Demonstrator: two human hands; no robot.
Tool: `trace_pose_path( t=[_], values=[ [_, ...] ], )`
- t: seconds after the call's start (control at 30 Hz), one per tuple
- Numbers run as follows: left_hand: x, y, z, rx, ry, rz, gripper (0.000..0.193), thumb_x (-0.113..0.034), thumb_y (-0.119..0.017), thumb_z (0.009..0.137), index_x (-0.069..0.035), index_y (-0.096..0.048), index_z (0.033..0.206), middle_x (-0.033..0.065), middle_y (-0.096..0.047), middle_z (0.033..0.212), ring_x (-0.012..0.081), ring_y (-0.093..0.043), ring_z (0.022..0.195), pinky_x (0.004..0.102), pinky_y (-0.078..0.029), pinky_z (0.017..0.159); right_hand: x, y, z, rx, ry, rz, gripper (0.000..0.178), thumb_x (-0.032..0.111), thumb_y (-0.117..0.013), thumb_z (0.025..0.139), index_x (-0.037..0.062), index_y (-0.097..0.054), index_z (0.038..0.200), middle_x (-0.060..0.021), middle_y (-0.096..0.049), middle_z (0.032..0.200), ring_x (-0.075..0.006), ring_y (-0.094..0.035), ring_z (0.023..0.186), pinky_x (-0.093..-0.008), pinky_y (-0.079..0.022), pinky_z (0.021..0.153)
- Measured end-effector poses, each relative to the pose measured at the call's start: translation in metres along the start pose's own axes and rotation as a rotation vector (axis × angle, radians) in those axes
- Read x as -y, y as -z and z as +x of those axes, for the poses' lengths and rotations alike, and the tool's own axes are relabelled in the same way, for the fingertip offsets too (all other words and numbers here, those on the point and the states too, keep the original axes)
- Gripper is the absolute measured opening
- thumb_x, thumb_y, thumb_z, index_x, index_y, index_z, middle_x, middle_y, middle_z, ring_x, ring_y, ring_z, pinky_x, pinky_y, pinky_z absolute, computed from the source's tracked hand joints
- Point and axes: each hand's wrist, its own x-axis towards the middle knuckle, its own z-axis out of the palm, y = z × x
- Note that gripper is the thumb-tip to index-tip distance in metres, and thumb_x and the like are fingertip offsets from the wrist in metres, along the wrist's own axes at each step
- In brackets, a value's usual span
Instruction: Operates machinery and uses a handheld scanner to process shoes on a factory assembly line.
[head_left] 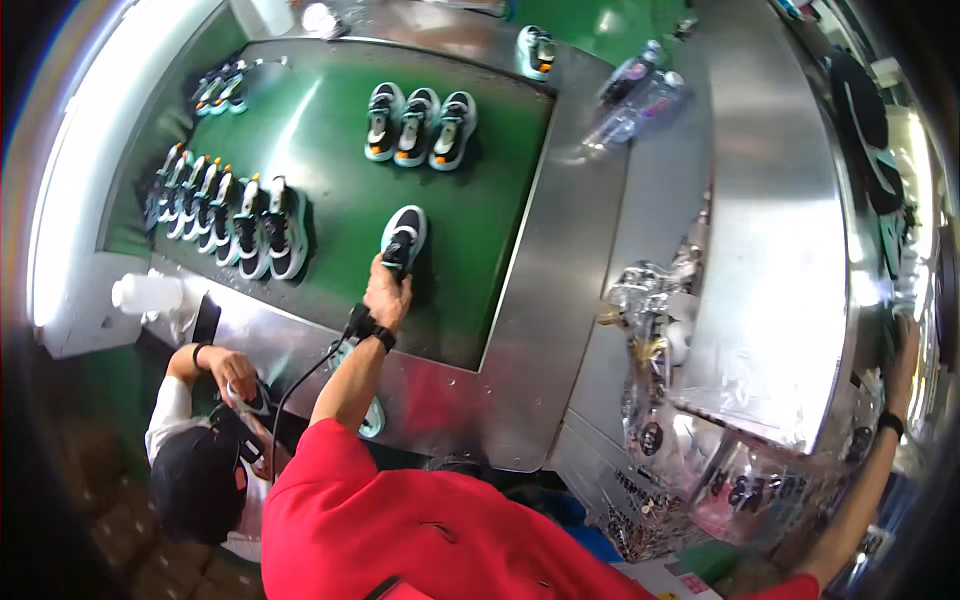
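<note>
Fingers of the person's left hand (385,297) grip the heel end of a black-and-white sneaker with a pale sole (404,235), toe pointing away, toward the near side of a flat green surface (320,150) framed in metal. Beyond it, three similar sneakers with orange tabs (415,128) stand side by side; a longer row of sneakers (215,215) lines the left. At far right is the right hand (905,348); whether its fingers are open or closed cannot be told.
</note>
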Motion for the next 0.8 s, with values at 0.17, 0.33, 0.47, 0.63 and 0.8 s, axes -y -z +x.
trace_pose_path(
  t=[0.17, 0.33, 0.47, 0.63, 0.8],
  values=[
    [0.025, 0.002, 0.004, 0.015, -0.086, -0.051, 0.059, -0.023, -0.068, 0.081, -0.013, -0.044, 0.134, 0.0135, -0.054, 0.130, 0.0390, -0.062, 0.100, 0.0465, -0.051, 0.084, 0.044, 0.007, 0.017, -0.069, -0.006, -0.206, 0.046, 0.001, -0.068, 0.072, 0.0044, -0.058, 0.117, -0.0186, -0.060, 0.121, -0.0374, -0.055, 0.115, -0.0445, -0.043, 0.101],
    [-0.004, 0.030, -0.022, -0.281, -0.508, 0.151, 0.061, -0.019, -0.070, 0.083, 0.001, -0.044, 0.134, 0.0223, -0.052, 0.129, 0.0398, -0.055, 0.113, 0.0454, -0.045, 0.096, 0.136, 0.141, 0.009, -0.357, -0.056, -0.147, 0.035, 0.017, -0.074, 0.078, 0.0078, -0.061, 0.110, -0.0149, -0.064, 0.098, -0.0359, -0.060, 0.093, -0.0430, -0.048, 0.082],
    [-0.085, 0.039, -0.133, 0.459, -0.623, -0.614, 0.034, -0.015, -0.065, 0.090, 0.002, -0.060, 0.119, 0.0139, -0.063, 0.117, 0.0250, -0.062, 0.103, 0.0353, -0.049, 0.090, 0.134, 0.232, -0.080, -0.600, -0.573, 0.237, 0.041, 0.031, -0.074, 0.082, 0.0031, -0.066, 0.111, -0.0142, -0.070, 0.090, -0.0237, -0.068, 0.074, -0.0312, -0.054, 0.062],
    [-0.224, 0.113, -0.326, 1.857, -0.277, -1.015, 0.063, -0.047, -0.054, 0.096, 0.004, -0.050, 0.133, 0.0208, -0.058, 0.128, 0.0355, -0.059, 0.115, 0.0460, -0.046, 0.101, 0.193, 0.287, -0.215, -0.838, -0.860, 0.782, 0.038, 0.028, -0.072, 0.085, 0.0007, -0.068, 0.111, -0.0039, -0.070, 0.088, -0.0080, -0.063, 0.069, -0.0216, -0.052, 0.052],
    [-0.323, 0.140, -0.461, 2.553, -0.139, -1.002, 0.093, -0.070, -0.044, 0.089, 0.001, -0.031, 0.147, 0.0179, -0.040, 0.147, 0.0282, -0.038, 0.137, 0.0471, -0.030, 0.113, 0.274, 0.284, -0.367, -0.795, -0.974, 1.090, 0.023, 0.014, -0.071, 0.080, 0.0032, -0.073, 0.100, -0.0054, -0.071, 0.093, -0.0118, -0.066, 0.082, -0.0279, -0.053, 0.077]
  ],
)
